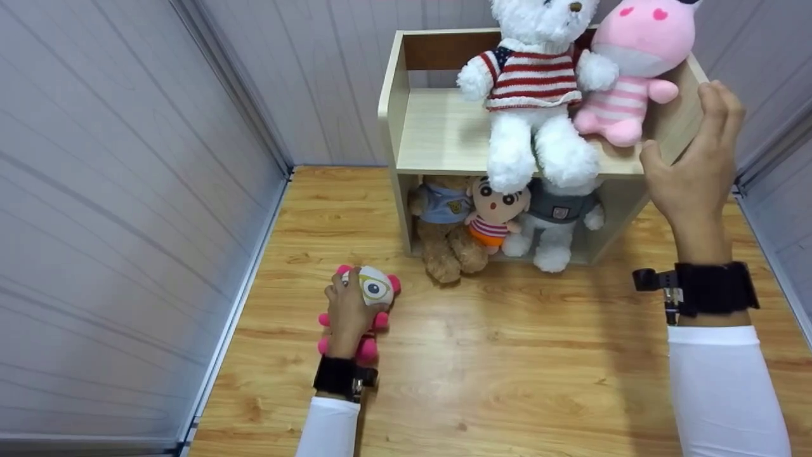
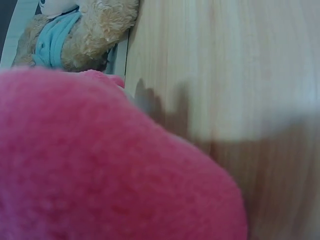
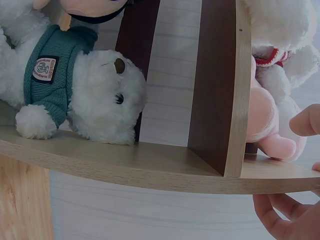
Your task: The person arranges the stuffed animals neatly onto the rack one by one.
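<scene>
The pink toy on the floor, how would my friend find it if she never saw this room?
Start at the wooden shelf by the back wall, then look down to the wooden floor in front and to its left. There the left hand grips the pink toy; it is the only plush off the shelf, with one big eye on white.

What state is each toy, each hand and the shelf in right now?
Left hand: gripping the pink toy lying on the floor.
Right hand: open, beside the shelf.
White bear: seated on the upper board, legs dangling.
Pink plush: seated beside it.
Lower compartment: three toys inside.
</scene>
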The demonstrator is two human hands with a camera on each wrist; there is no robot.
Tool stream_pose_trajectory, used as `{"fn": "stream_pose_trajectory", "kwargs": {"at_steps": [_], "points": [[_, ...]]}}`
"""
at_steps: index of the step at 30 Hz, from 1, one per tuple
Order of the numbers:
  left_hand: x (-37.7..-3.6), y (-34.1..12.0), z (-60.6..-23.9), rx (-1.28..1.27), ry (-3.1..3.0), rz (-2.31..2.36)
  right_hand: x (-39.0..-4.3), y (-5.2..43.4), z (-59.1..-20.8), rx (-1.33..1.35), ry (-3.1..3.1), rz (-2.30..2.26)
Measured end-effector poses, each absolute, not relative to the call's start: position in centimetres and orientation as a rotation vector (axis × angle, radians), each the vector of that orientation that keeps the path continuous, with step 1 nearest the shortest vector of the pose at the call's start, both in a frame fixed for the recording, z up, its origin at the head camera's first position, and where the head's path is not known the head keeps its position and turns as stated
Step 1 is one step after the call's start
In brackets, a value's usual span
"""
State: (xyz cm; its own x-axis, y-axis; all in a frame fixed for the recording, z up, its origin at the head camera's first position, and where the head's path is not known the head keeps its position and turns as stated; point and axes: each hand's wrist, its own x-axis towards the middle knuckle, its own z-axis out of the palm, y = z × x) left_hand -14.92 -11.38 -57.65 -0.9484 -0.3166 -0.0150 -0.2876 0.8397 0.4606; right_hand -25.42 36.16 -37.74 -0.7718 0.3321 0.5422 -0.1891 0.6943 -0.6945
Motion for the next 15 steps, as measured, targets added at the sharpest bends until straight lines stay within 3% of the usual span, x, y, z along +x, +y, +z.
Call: {"fn": "stream_pose_trajectory", "kwargs": {"at_steps": [15], "points": [[-14.23,-11.44,-57.86,0.503,-2.832,-0.76,-25.69,36.47,-37.89,-0.127,-2.263,1.016]]}}
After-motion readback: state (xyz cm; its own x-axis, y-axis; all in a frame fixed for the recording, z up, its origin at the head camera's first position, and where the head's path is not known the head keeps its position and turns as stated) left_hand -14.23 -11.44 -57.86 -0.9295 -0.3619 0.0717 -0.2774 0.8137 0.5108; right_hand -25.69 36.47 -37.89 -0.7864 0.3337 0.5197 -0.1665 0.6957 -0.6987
